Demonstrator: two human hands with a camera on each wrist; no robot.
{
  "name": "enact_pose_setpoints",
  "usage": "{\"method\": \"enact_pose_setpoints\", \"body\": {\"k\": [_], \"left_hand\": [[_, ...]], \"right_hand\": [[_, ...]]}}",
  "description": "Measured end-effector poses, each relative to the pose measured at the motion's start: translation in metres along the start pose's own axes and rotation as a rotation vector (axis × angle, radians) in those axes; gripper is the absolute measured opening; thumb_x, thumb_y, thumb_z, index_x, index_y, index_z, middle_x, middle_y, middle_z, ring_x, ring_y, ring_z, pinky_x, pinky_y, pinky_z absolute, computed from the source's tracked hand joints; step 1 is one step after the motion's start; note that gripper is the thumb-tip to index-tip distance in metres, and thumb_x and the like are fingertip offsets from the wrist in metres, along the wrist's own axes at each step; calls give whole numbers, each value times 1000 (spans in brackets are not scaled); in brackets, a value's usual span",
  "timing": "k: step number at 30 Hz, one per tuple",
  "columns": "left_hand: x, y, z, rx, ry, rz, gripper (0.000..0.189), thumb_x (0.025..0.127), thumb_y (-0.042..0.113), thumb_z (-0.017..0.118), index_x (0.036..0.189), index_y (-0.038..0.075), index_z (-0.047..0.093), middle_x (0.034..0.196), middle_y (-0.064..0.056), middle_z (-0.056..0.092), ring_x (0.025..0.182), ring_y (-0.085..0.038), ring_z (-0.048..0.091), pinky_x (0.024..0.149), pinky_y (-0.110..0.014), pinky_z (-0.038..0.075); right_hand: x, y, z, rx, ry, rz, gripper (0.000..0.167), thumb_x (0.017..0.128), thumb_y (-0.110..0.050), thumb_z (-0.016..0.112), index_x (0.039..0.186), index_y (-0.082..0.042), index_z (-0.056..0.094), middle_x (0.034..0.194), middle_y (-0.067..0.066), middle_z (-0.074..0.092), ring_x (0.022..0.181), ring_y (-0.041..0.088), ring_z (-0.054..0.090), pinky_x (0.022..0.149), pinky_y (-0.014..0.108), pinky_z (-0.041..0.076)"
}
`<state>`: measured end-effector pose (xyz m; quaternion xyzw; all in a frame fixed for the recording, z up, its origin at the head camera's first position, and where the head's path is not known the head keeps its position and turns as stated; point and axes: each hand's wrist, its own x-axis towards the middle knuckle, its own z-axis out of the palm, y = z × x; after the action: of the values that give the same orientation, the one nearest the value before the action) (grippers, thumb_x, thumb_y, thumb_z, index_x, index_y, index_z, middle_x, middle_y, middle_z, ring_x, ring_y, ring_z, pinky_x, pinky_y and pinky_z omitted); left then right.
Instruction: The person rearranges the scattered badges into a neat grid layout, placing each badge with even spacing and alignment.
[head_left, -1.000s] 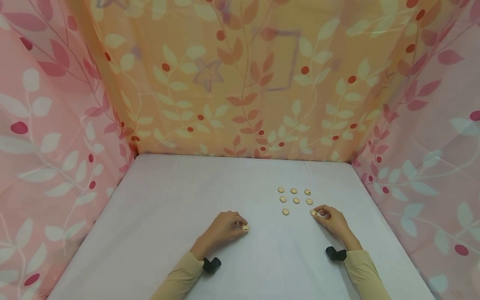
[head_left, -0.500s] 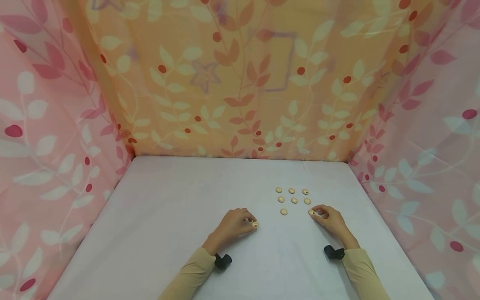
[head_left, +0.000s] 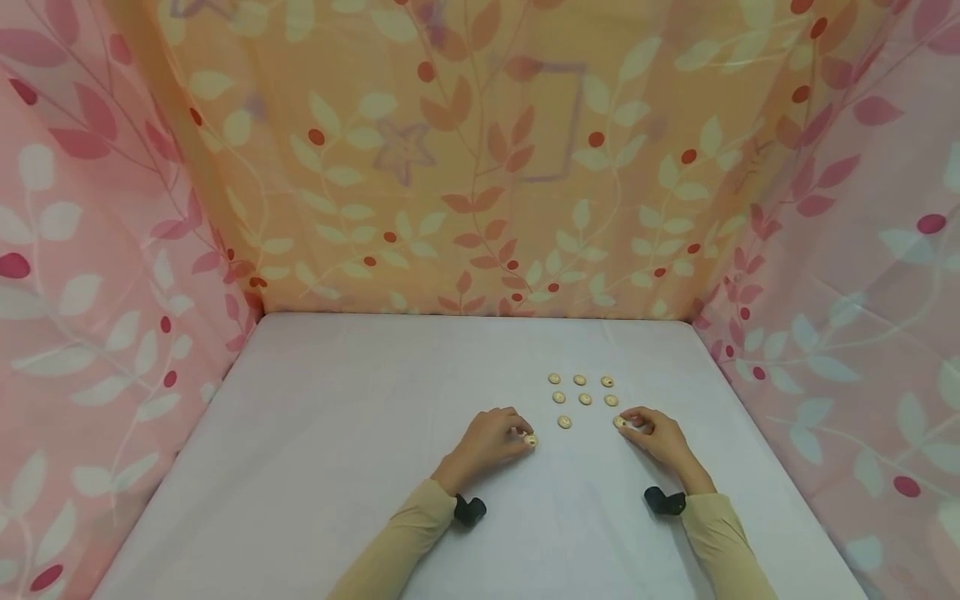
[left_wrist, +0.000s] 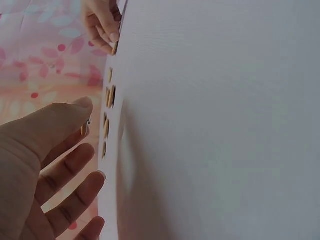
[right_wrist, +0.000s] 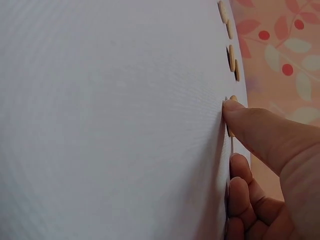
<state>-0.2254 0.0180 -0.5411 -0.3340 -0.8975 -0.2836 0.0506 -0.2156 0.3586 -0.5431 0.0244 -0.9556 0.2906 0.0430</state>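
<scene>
My left hand (head_left: 491, 443) pinches a small round wooden disc (head_left: 531, 440) with a dark mark on it, between thumb and forefinger. In the left wrist view this disc (left_wrist: 84, 129) is seen nearly edge-on, the other fingers spread loosely. To the right, my right hand (head_left: 663, 439) holds another wooden disc (head_left: 619, 422) by its edge at the table surface. Beyond and between the hands lie several similar discs in rows, among them a front-row disc (head_left: 565, 422) and a back-row disc (head_left: 580, 380). Their markings are too small to read.
A white-covered table (head_left: 360, 383) spreads under both hands. Leaf-patterned cloth stands around it: an orange back curtain (head_left: 480, 167), a pink left curtain (head_left: 97, 292) and a pink right curtain (head_left: 847, 275). Each wrist carries a black camera (head_left: 470, 511).
My left hand has moved right and slightly away from me with its disc, nearing the rows. The right hand stays at its disc, and the head view has shifted slightly.
</scene>
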Motion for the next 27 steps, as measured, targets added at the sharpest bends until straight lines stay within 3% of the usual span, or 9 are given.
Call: {"method": "enact_pose_setpoints", "body": {"k": [5,14,27], "left_hand": [[10,5,9,-1,0,-13,20,78,36,72,96,27,71,85,13,61,75,-3,52,69,-23,39],[27,13,26,9,66,0,20,75,36,75,93,26,72,83,13,60,72,-2,50,63,-18,37],[53,36,40,100,102,-15,20,74,39,75,90,27,73,83,12,61,71,-5,53,61,-22,35]], "right_hand": [[1,1,2,1,-1,3,29,80,-27,72,102,-8,67,87,8,61,68,13,47,59,26,37],[1,2,1,-3,-7,7,29,81,-27,71,104,-9,66,88,6,60,70,14,47,61,29,37],[1,2,2,0,-13,29,31,82,-29,70,105,-9,66,89,7,59,70,15,46,61,29,36]]}}
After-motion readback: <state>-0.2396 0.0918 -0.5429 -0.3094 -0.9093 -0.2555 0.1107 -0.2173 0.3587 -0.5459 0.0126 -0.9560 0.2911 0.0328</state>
